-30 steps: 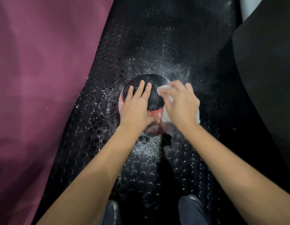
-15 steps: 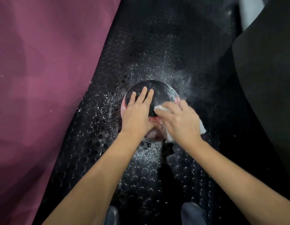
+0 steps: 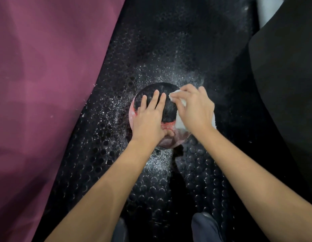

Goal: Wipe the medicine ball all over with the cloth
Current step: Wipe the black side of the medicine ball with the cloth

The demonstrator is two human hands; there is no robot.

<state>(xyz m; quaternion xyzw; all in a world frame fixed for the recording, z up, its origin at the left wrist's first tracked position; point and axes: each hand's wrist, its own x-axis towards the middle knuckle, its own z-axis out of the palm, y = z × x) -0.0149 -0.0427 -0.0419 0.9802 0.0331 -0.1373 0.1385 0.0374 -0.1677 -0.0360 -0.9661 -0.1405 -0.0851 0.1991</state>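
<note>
A black and red medicine ball (image 3: pixel 169 109) sits on the black studded rubber floor (image 3: pixel 151 189) in the middle of the view. My left hand (image 3: pixel 150 117) lies flat on the ball's top left with straight fingers, steadying it. My right hand (image 3: pixel 195 109) grips a white cloth (image 3: pixel 180 124) and presses it against the ball's upper right side. Most of the cloth is hidden under that hand; a corner shows at the fingertips. The ball's lower near part looks pale and smeared.
A maroon padded mat (image 3: pixel 47 84) fills the left side. A dark upholstered surface (image 3: pixel 287 84) rises on the right. White specks are scattered on the floor around the ball. My knees (image 3: pixel 205 226) show at the bottom edge.
My right hand has swept the cloth from the ball's near right side up to its upper right. The left hand stays flat on the ball.
</note>
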